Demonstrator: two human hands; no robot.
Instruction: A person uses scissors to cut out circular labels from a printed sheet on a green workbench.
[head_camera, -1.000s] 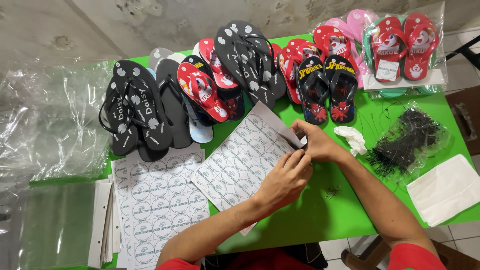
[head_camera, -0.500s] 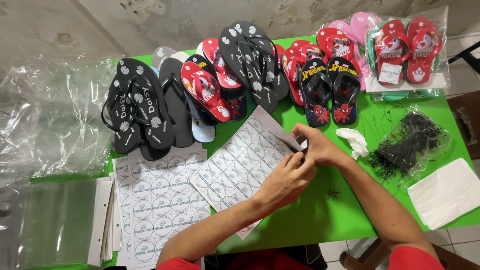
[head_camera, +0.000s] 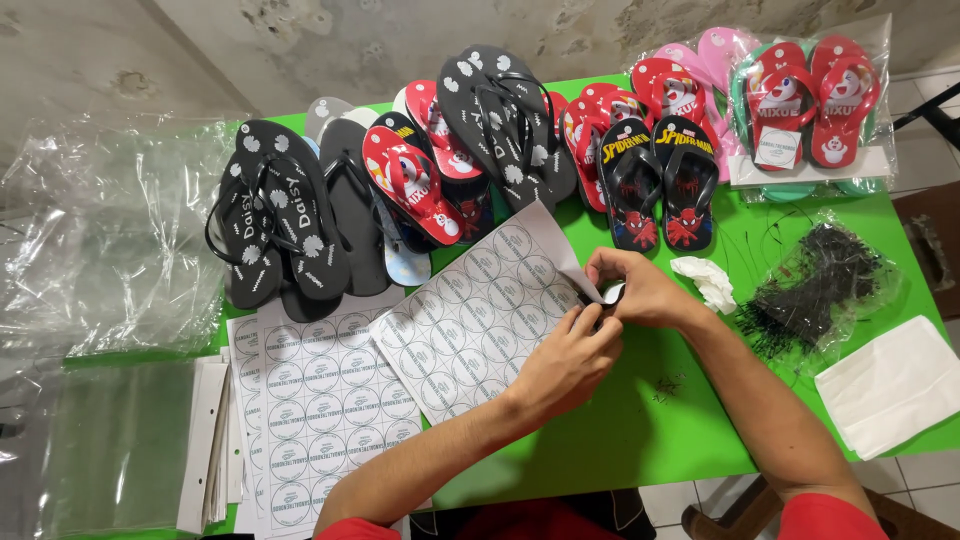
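Together, both hands (head_camera: 600, 320) on sticker sheet (head_camera: 480, 310)

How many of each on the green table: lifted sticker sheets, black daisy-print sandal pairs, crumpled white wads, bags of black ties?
Lifted sticker sheet: 1
Black daisy-print sandal pairs: 2
Crumpled white wad: 1
Bag of black ties: 1
Total: 5

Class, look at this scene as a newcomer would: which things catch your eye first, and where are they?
A row of colourful flip-flops runs along the far edge of the bright green table. At the centre, the left hand and right hand meet at the corner of a sheet of round stickers. Clear plastic bags lie crumpled at left.
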